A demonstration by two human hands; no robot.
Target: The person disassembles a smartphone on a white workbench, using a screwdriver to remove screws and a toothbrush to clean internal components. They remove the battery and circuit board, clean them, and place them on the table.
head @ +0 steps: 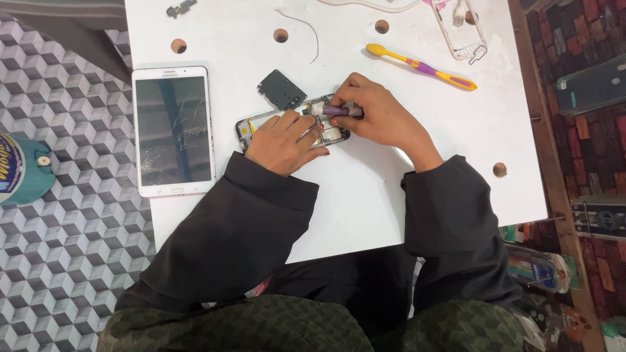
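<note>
- White table (365,195) with round holes, over a cube-patterned floor.
- Opened phone (290,127) lies mid-table, under both hands.
- Left hand (283,140) rests flat on it, pinning it down.
- Right hand (378,114) grips a purple screwdriver (339,111), tip at the phone's inside.
- Step judged: working a screw; a steady tip is needed.
- Nearby: black cover (282,89), cracked tablet (173,130), yellow toothbrush (420,66).

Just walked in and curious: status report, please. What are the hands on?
Left hand flat on the opened phone, steadying it. Right hand in a closed grip on a purple tool, tip in the phone. Black cover piece beside; nothing in the way.
</note>
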